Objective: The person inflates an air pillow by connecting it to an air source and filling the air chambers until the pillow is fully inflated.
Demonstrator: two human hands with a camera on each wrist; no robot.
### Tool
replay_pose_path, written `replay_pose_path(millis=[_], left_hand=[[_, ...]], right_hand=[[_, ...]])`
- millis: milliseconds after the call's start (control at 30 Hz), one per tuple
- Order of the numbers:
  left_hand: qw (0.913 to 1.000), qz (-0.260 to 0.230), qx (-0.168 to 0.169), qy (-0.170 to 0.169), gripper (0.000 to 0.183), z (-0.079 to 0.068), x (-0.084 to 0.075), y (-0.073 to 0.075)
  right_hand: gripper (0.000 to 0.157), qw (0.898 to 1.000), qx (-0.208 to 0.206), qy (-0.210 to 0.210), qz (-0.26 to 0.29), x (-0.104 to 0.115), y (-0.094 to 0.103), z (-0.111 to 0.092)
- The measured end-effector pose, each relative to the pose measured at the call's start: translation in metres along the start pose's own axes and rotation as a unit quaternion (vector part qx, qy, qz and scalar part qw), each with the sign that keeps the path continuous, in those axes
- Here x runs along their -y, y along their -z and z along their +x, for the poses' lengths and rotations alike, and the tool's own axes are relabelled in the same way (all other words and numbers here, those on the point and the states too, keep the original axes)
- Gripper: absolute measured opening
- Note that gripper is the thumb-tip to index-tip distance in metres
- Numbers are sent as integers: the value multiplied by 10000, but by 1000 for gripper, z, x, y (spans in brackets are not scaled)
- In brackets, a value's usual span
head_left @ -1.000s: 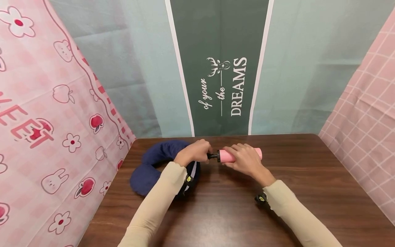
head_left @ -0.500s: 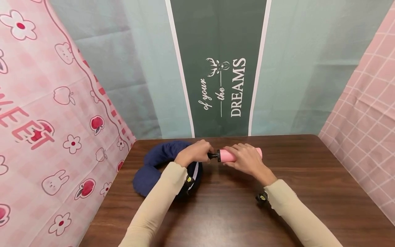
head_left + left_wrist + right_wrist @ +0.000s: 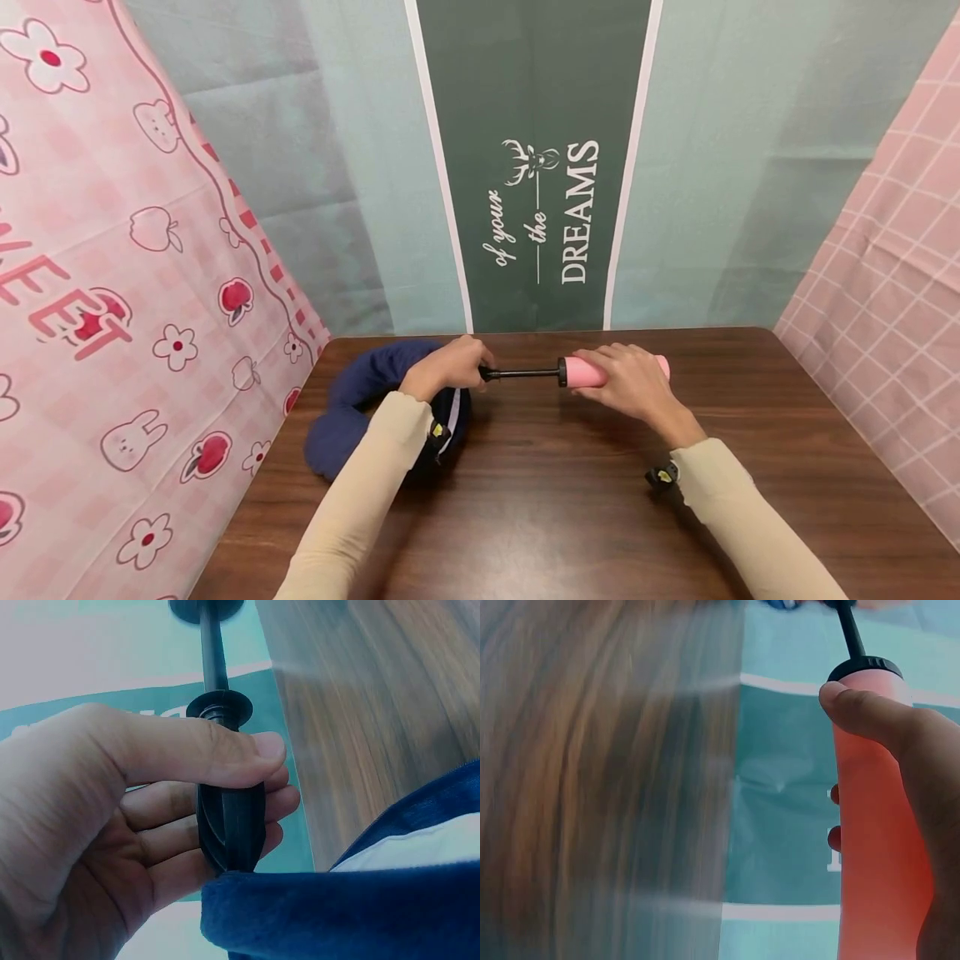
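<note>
Since more of the black rod [image 3: 527, 373] shows than half a second ago, the pink pump [image 3: 582, 372] over the desk [image 3: 540, 508] seems drawn into a pumping stroke; the left hand [image 3: 454, 364] pinches its black end [image 3: 241, 825] by the navy neck pillow [image 3: 373, 367], the right hand [image 3: 633, 383] grips its barrel [image 3: 877, 810].

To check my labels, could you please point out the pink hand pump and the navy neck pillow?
Pink hand pump [image 3: 881, 844], right wrist view: side of its barrel.
Navy neck pillow [image 3: 373, 372], head view: the curve above its inner opening.
</note>
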State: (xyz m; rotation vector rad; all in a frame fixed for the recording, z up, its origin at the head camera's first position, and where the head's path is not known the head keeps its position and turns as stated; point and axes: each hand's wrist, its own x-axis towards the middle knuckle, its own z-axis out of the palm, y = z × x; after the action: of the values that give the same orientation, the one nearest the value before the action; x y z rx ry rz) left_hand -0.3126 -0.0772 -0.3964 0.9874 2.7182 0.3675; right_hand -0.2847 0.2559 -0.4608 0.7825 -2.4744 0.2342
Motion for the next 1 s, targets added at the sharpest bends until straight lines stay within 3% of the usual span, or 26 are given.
replay_pose_path(millis=[167,400,700,1000], left_hand=[[9999,-14,-114,-61,36,-4,5,-1],[9981,224,-276,-503,23,9,-14,-11],[9977,251,-352,-527,14,18,-28,-14],[9969,452,-436,-477,10,18,-26,-14]], right_hand=[[67,10000,-37,-41,17,-6,3,-2],[67,9991,-184,354,-118,24,-10,8],[68,9977,-304,524,-310,49,-15,19],[67,9972,-303,588,-339,46,-19,23]])
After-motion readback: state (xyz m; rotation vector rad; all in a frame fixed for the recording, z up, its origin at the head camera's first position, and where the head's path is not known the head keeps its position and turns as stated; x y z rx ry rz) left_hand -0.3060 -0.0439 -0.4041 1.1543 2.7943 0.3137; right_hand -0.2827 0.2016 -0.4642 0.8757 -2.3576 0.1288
